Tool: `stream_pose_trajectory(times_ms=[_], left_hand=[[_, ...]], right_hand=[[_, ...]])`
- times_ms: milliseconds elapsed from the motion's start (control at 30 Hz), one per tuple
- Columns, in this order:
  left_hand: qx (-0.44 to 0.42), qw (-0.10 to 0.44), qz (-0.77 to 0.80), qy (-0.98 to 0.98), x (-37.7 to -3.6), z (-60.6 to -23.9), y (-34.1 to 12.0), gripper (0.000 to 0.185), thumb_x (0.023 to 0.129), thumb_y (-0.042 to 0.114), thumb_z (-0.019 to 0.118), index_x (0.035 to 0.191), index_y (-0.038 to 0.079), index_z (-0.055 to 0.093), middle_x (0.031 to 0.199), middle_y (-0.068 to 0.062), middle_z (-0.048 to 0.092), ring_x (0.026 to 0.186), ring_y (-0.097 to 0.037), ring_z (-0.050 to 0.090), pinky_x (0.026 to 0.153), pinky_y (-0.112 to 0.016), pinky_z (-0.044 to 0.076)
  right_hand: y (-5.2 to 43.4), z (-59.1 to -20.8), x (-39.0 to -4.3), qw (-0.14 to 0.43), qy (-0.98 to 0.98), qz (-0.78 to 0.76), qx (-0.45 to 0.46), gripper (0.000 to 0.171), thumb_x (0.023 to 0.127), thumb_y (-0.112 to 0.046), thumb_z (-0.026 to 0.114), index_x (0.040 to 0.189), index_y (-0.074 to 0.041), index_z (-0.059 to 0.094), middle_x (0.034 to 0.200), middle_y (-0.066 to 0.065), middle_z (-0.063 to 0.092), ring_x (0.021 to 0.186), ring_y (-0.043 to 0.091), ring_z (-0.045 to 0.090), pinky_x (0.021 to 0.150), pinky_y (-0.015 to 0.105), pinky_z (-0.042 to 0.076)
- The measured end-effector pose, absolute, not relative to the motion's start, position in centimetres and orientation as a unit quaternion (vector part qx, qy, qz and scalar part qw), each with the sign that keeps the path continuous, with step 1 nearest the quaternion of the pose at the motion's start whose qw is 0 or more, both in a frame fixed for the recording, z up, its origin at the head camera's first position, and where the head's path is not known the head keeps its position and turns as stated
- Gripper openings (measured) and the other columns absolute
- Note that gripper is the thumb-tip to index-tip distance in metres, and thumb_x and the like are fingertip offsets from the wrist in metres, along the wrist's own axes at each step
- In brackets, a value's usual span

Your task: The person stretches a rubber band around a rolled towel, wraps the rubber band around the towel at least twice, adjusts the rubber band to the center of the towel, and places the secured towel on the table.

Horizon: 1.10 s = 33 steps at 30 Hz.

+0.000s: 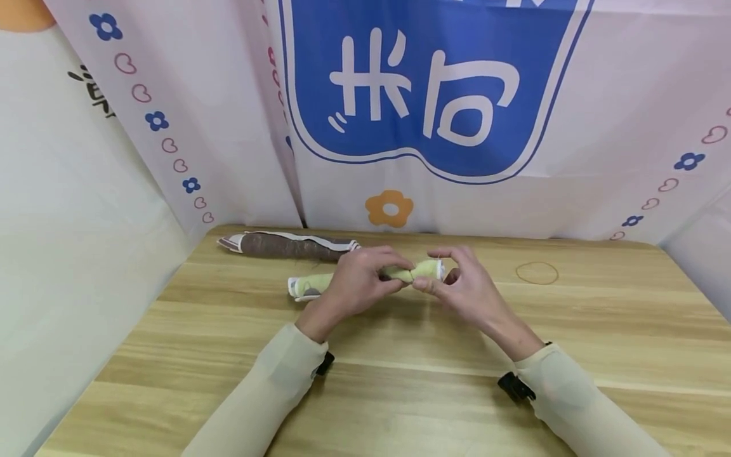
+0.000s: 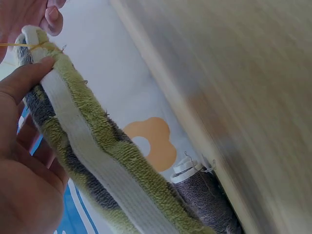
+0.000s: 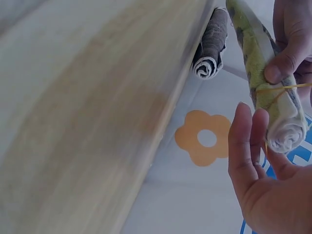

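Observation:
A rolled towel [image 1: 311,285], green and grey with a white edge strip, is held above the table. My left hand [image 1: 360,279] grips it, its thumb [image 2: 34,75] pressing the roll near one end. A thin yellow rubber band [image 3: 287,87] crosses the roll near that end, and part of it stands stretched away from the towel. My right hand [image 1: 471,289] is at this right end, fingers curled about it and holding the band. In the right wrist view its fingers [image 3: 241,141] lie beside the spiral white end; the exact hold on the band is partly hidden.
Behind my left hand, a brown rolled towel [image 1: 285,246] with white edging lies along the table's back edge. A loose rubber band [image 1: 537,273] rests on the wooden table [image 1: 400,406] to the right. A printed white sheet [image 1: 337,190] hangs behind the table.

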<state>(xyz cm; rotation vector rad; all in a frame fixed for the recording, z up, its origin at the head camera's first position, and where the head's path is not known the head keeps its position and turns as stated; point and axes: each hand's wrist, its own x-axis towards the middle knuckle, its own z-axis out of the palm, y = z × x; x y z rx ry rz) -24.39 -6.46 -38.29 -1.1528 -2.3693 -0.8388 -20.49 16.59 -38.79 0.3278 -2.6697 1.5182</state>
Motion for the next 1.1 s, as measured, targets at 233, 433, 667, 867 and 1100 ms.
stream_pose_trajectory(times_ms=[233, 433, 667, 867, 1100], left_hand=[[-0.431, 0.194, -0.255, -0.843, -24.29, -37.92, -6.16, 0.027, 0.083, 0.006, 0.09, 0.107, 0.017, 0.085, 0.108, 0.006, 0.079, 0.1, -0.013, 0.075, 0.079, -0.032, 0.059], [-0.443, 0.212, -0.253, -0.833, -24.01, -37.89, -5.92, 0.028, 0.081, 0.006, 0.093, 0.106, 0.017, 0.085, 0.107, 0.006, 0.08, 0.102, -0.014, 0.074, 0.083, -0.033, 0.059], [-0.455, 0.231, -0.273, -0.816, -23.83, -38.06, -5.81, 0.033, 0.077, 0.005, 0.096, 0.106, 0.015, 0.085, 0.106, 0.005, 0.08, 0.101, -0.014, 0.075, 0.085, -0.031, 0.059], [-0.467, 0.24, -0.28, -0.803, -23.87, -38.22, -5.72, 0.038, 0.076, 0.002, 0.096, 0.109, 0.014, 0.084, 0.107, 0.003, 0.08, 0.098, -0.015, 0.076, 0.084, -0.032, 0.06], [-0.492, 0.257, -0.263, -0.789, -24.03, -38.33, -5.75, 0.044, 0.079, -0.002, 0.091, 0.118, 0.017, 0.083, 0.109, 0.002, 0.08, 0.096, -0.014, 0.075, 0.074, -0.025, 0.057]], right_hand=[[16.54, -38.79, -20.79, 0.055, -0.886, 0.44, 0.137, 0.062, 0.087, -0.037, 0.09, 0.134, -0.004, 0.065, 0.124, 0.015, 0.052, 0.087, 0.026, 0.055, 0.072, 0.037, 0.051], [16.39, -38.91, -20.7, 0.072, -0.894, 0.413, 0.16, 0.062, 0.082, -0.041, 0.093, 0.126, -0.005, 0.068, 0.128, 0.015, 0.055, 0.1, 0.028, 0.059, 0.082, 0.04, 0.05], [16.22, -38.94, -20.62, 0.077, -0.9, 0.395, 0.169, 0.063, 0.08, -0.045, 0.093, 0.123, -0.006, 0.069, 0.132, 0.012, 0.056, 0.106, 0.029, 0.061, 0.085, 0.042, 0.05], [16.19, -39.1, -20.46, 0.073, -0.905, 0.385, 0.164, 0.065, 0.078, -0.05, 0.094, 0.12, -0.007, 0.068, 0.132, 0.011, 0.057, 0.103, 0.028, 0.062, 0.083, 0.041, 0.05], [16.21, -38.97, -20.48, 0.072, -0.905, 0.385, 0.166, 0.068, 0.076, -0.051, 0.094, 0.122, -0.008, 0.068, 0.13, 0.009, 0.058, 0.104, 0.028, 0.063, 0.081, 0.043, 0.054]])
